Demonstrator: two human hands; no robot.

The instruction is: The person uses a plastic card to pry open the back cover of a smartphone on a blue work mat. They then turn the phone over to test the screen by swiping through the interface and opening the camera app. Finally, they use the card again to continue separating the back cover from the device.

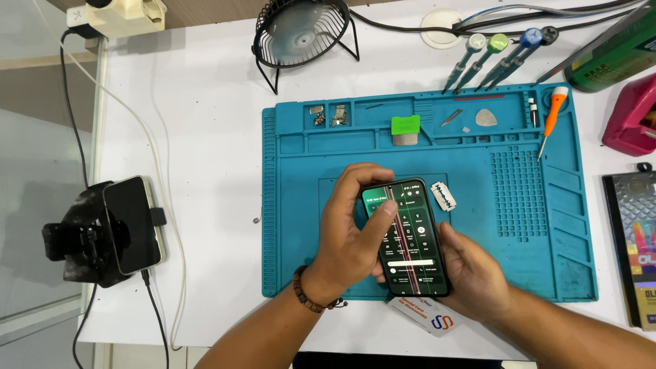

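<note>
A dark smartphone [410, 236] with a lit screen crossed by coloured vertical lines is held over the teal work mat [301, 205]. My left hand [352, 229] wraps its left edge, with the thumb pressed on the upper screen. My right hand [475, 270] cradles the phone's lower right side from underneath. A razor blade [443, 196] lies on the mat just right of the phone's top corner.
A small black fan [301, 31] stands at the back. Several screwdrivers [502, 58] lie past the mat's top edge; an orange one [552, 116] rests on it. Another phone sits in a black holder [133, 225] at left. A pink box [632, 116] and printed package [635, 246] lie at right.
</note>
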